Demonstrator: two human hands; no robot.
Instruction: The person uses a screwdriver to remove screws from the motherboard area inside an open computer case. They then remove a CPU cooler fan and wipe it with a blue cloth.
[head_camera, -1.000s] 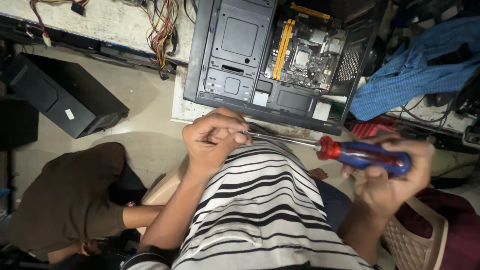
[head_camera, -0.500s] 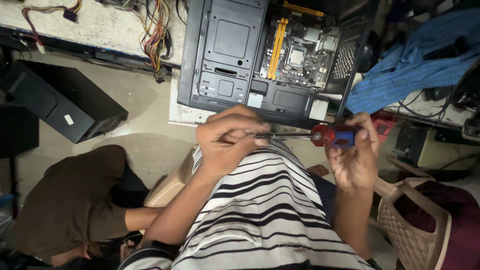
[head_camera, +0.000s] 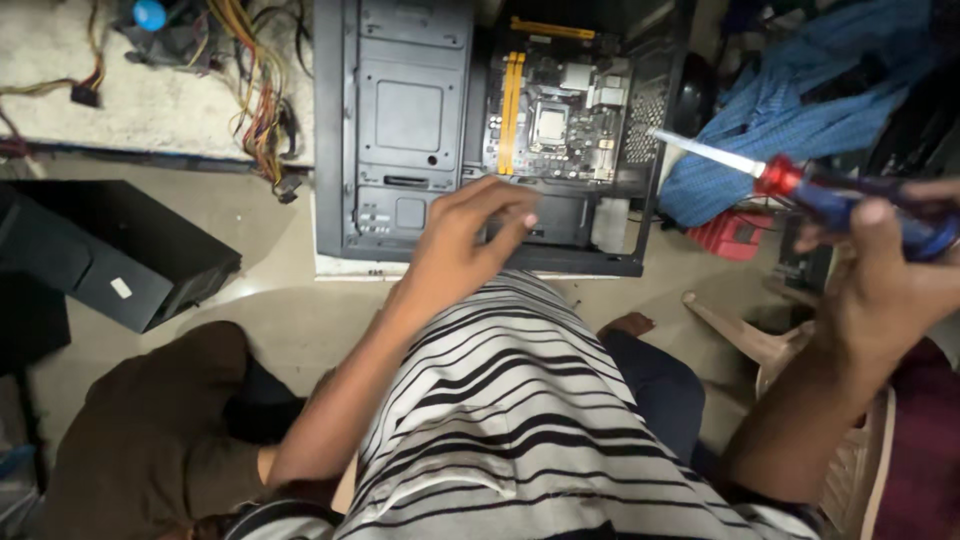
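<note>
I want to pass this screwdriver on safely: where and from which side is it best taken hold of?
Take the screwdriver by its blue handle, near the red collar, coming from the open computer case side. The right hand already covers the rear of the handle, and the bare metal shaft, pointing up-left toward the case, is thin and offers a poor grip.

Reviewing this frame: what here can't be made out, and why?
- Screwdriver, head view: the handle's end is hidden under the right hand and smeared by motion blur.
- Left hand: fingers blurred; whether they touch the open computer case or pinch anything is unclear.
- Motherboard: parts too small to identify.
- Cable bundle: cut off by the top edge.
</note>
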